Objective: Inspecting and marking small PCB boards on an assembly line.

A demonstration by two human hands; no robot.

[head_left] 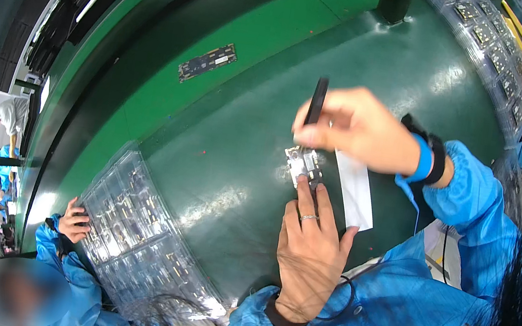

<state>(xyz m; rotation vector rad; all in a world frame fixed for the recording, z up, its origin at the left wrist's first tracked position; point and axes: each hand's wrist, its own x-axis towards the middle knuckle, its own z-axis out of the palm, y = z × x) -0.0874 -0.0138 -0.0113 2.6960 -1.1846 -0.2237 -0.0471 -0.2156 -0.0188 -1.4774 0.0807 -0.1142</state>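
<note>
A small silvery circuit board (301, 164) lies on the dark green table mat (241, 160) in front of me. My left hand (311, 258) is laid out with its fingers extended, and two fingertips press on the near edge of the board. Just above the far edge, my right hand (370, 132) is closed round a slim black stick-shaped tool (317, 100), held nearly upright. My fingers hide the tool's lower end, so I cannot tell whether it touches the board. A white paper strip (356, 194) lies right of the board, partly beneath my right hand.
At left, clear plastic trays (139, 212) hold several boards, with a co-worker's hand (73, 221) at their edge. More filled trays (485, 41) line the far right. A long dark circuit board (208, 63) lies farther back. A dark post (395, 1) rises at the far side.
</note>
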